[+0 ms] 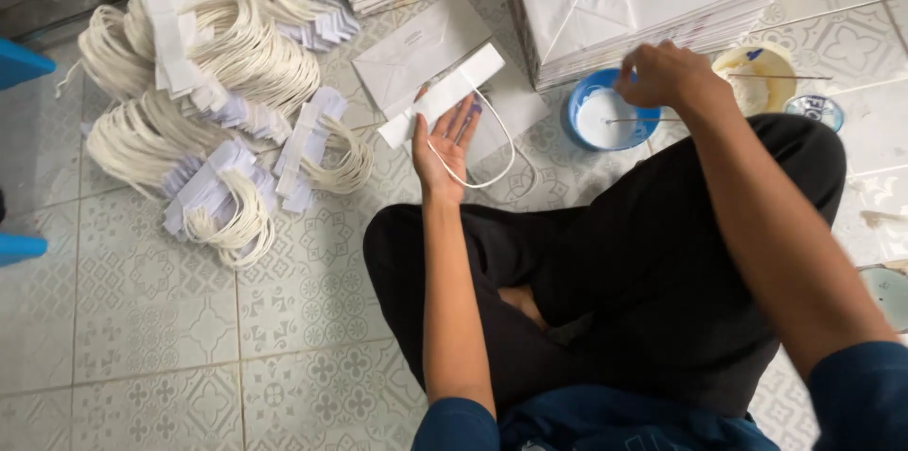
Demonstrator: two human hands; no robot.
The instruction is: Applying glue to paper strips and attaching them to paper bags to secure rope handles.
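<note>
Lying open, the left hand (445,144) carries a white handle strip (441,95) across its fingertips; the right hand (667,76) pinches a thin stick (636,120) over the blue bowl (605,116).

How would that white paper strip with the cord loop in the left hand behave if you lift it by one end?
The paper strip lying across the left hand looks thin and flat, so probably light and slightly bendy. Its cord loop already hangs slack, so it would likely dangle and swing. It seems unlikely to roll.
</note>
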